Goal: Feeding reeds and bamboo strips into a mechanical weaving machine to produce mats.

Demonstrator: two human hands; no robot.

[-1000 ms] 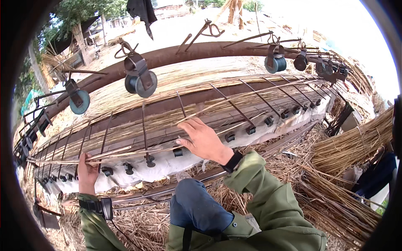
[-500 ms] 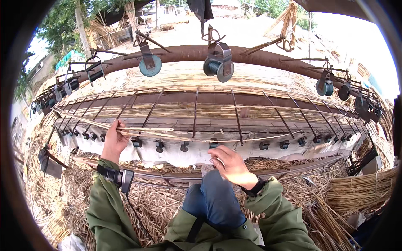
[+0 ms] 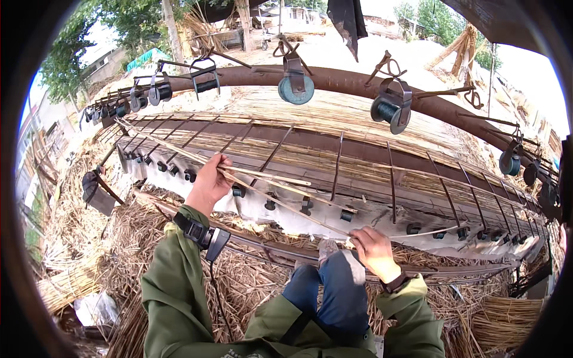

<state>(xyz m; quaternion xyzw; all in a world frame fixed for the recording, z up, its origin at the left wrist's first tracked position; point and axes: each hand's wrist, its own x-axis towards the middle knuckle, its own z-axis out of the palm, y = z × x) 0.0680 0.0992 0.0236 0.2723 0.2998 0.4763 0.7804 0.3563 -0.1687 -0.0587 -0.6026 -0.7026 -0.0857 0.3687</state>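
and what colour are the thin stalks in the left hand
The thin stalks in the left hand are pale straw-tan, best seen in the head view.

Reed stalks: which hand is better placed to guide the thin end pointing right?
Right, probably: the right hand is next to that thin end, while the left hand holds several stalks farther left.

Head cam: both hands at the reed stalks.
I see left hand (image 3: 213, 178) gripping several thin stalks (image 3: 280, 201), right hand (image 3: 373, 249) at one long stalk, wire spools (image 3: 296, 89) hanging from a curved-looking rusty pipe (image 3: 343, 79) beyond.
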